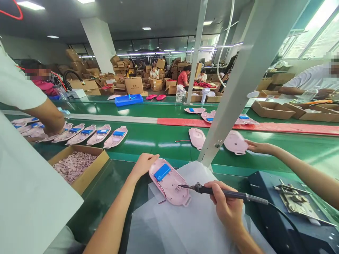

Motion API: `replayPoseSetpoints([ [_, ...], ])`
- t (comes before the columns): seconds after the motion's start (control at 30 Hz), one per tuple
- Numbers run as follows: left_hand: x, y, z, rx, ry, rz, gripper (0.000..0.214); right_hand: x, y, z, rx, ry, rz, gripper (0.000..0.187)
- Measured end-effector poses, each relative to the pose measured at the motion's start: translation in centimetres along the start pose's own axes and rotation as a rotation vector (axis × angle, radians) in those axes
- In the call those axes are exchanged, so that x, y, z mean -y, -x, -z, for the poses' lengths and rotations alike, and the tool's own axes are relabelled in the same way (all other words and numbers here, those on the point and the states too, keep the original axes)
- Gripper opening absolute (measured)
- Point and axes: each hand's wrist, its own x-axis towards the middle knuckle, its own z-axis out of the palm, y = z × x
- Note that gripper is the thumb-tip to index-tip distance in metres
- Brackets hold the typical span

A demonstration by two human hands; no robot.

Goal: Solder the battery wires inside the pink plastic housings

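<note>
Right hand (225, 206) pen-grips a soldering iron (227, 191), tip held close over the pink plastic shell (169, 187) at lower centre. Left hand (143, 165), fingers open, rests against the shell's upper edge, keeping it steady on the white sheet (190, 225).

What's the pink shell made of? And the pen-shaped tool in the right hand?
The pink shell looks like moulded plastic: smooth, softly shiny, with formed ridges. The soldering iron in the right hand has a dark, probably plastic handle and a shiny metal tip.
</note>
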Motion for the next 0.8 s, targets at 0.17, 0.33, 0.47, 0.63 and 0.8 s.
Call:
replayPoseSetpoints([
  [0.17,0.5,-0.2,0.7,-0.024,-0.056,0.001,0.058,0.0,0.1,0.0,0.012,0.046,0.005,0.039],
  [0.33,1.0,-0.5,0.5,-0.014,-0.073,-0.001,0.055,0.4,-0.1,-0.5,0.041,0.068,0.046,0.036],
  [0.47,1.4,-0.6,0.4,-0.011,-0.050,0.014,0.055,0.3,-0.1,-0.5,0.057,0.084,0.043,0.035],
  [0.63,1.4,-0.5,0.4,-0.006,-0.046,-0.003,0.055,0.3,0.0,-0.5,0.071,0.101,0.041,0.035],
  [0.8,1.4,-0.5,0.4,-0.008,-0.052,-0.017,0.054,0.4,-0.1,-0.5,0.090,0.107,0.073,0.035],
])
